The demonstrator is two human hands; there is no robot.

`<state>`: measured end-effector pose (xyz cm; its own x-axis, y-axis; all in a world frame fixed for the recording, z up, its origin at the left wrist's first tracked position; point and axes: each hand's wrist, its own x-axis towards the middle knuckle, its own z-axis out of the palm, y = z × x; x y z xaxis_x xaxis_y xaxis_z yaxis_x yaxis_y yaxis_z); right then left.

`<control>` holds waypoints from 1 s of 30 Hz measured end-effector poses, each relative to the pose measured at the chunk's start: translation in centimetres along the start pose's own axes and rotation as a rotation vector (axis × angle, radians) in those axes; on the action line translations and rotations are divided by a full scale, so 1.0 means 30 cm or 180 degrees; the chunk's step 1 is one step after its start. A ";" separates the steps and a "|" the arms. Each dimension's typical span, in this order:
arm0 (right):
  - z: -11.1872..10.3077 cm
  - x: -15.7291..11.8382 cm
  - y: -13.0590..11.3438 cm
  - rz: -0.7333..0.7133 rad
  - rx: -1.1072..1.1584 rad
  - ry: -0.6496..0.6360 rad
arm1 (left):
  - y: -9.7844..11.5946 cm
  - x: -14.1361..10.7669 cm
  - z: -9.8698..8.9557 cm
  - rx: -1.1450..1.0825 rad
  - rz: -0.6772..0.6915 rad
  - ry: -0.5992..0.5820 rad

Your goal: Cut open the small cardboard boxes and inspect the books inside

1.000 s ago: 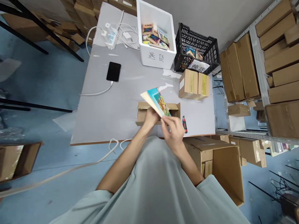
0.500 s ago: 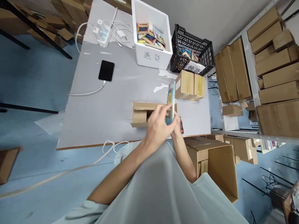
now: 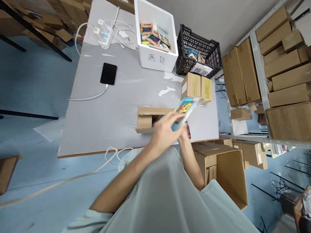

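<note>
Colourful book [image 3: 186, 107] tilts in the air above the near side of the grey table [image 3: 92, 124], gripped by the fingers of the person's left hand [image 3: 165, 128], while the right hand [image 3: 183, 135] is just beside it on the right, its fingers too hidden for me to tell whether they're closed. Left of the book, partly behind the left hand, lies an open cardboard box [image 3: 144, 122], and a red-and-black cutter [image 3: 188, 131] shows just right of the hands. Farther off stand 2 taped cartons [image 3: 194, 85], then a white bin [image 3: 159, 61] and, right of it, a black crate [image 3: 211, 53].
</note>
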<state>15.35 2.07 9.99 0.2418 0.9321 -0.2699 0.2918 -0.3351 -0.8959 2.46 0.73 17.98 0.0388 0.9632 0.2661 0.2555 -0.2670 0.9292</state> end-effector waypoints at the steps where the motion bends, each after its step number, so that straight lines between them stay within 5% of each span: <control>1: -0.008 0.021 0.007 0.0068 0.0349 -0.0058 | -0.030 0.025 -0.043 -0.0259 -0.0296 0.0048; 5: -0.058 0.056 0.027 0.0210 0.1761 -0.0245 | -0.186 0.098 -0.192 -0.0895 -0.1249 0.0125; 10: -0.103 0.061 0.007 -0.0201 0.1245 -0.0229 | -0.296 0.073 -0.238 -0.1025 -0.1526 0.0259; 19: -0.130 -0.004 0.004 -0.1153 0.0788 -0.0367 | -0.312 -0.015 -0.243 -0.0497 -0.0542 0.0355; 30: -0.182 -0.021 -0.027 -0.1027 0.0613 -0.0469 | -0.275 -0.024 -0.273 -0.0650 -0.1146 0.0217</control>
<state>20.01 1.00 12.80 0.0266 0.9996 0.0009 0.1490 -0.0031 -0.9888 -7.58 1.97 12.23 -0.0837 0.9937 -0.0751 0.0440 0.0790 0.9959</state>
